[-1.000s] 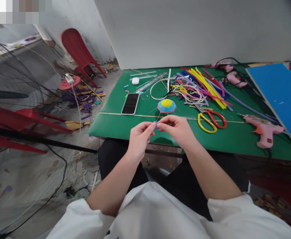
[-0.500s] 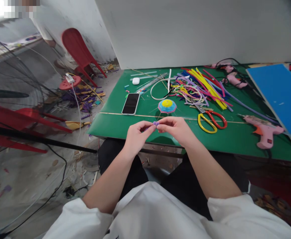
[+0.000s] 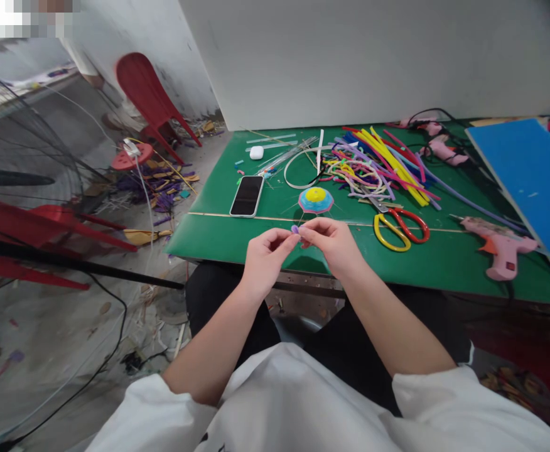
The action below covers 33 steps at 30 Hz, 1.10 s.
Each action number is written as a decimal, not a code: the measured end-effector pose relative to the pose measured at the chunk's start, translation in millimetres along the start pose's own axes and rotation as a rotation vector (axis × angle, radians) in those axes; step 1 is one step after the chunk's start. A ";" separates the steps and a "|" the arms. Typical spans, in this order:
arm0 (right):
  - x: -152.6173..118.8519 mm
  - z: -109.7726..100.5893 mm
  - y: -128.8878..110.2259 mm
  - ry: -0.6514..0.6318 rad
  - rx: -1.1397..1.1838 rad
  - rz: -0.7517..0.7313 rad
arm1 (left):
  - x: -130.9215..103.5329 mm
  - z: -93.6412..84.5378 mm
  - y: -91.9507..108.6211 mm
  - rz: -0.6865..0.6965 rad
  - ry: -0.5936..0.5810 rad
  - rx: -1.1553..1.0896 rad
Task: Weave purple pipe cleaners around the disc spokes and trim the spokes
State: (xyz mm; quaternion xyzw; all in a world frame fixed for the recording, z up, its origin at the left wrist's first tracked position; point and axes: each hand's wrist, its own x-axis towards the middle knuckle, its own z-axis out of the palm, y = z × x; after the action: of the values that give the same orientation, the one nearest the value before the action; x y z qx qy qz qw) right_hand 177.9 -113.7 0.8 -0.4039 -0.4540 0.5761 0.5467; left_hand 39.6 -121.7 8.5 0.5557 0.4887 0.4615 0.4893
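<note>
Over the front edge of the green table [image 3: 218,238], my left hand [image 3: 266,258] and my right hand [image 3: 335,246] meet fingertip to fingertip. Between them they pinch a small curled purple pipe cleaner [image 3: 295,230], mostly covered by the fingers. Just beyond the fingertips is a small domed piece [image 3: 316,200], yellow at the top, light blue around it and pink at the rim. Thin clear strands stick out from its sides. Scissors [image 3: 392,233] with one yellow and one red handle lie to the right of my right hand.
A phone [image 3: 247,196] and a white earbud case [image 3: 257,152] lie at left. Farther back is a heap of coloured pipe cleaners [image 3: 360,166]. A pink glue gun [image 3: 500,245] and a blue board [image 3: 524,182] occupy the right. Red chairs [image 3: 145,91] stand left.
Both hands have shifted slightly, the left one a little to the right. The purple pipe cleaner has turned between the fingertips and looks more upright.
</note>
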 end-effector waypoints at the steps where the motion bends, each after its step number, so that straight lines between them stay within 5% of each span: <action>1: -0.5 1.7 1.1 0.014 0.037 0.004 | -1.4 2.2 -1.1 0.041 0.033 0.021; 9: -2.2 2.9 -0.1 0.004 0.089 0.014 | -7.3 6.3 -3.8 0.289 0.163 0.328; 15: -2.2 -3.5 -8.7 -0.040 -0.164 -0.041 | -2.2 -2.0 -2.9 0.157 0.024 0.238; 24: -5.3 -5.2 -10.2 -0.061 -0.462 -0.273 | -0.1 1.3 -3.0 0.021 -0.009 -0.003; 28: -2.6 -13.7 -12.7 -0.180 -0.426 -0.224 | 1.4 -2.8 -1.6 0.022 -0.067 0.078; 33: -2.2 -16.3 -13.7 -0.172 -0.495 -0.159 | 3.7 -11.0 0.0 0.082 -0.116 0.314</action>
State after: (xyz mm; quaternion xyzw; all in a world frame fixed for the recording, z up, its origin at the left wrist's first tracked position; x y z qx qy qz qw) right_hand 197.3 -114.8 9.7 -0.4377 -0.6561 0.4350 0.4343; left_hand 29.0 -117.0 9.7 0.6705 0.5028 0.3662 0.4043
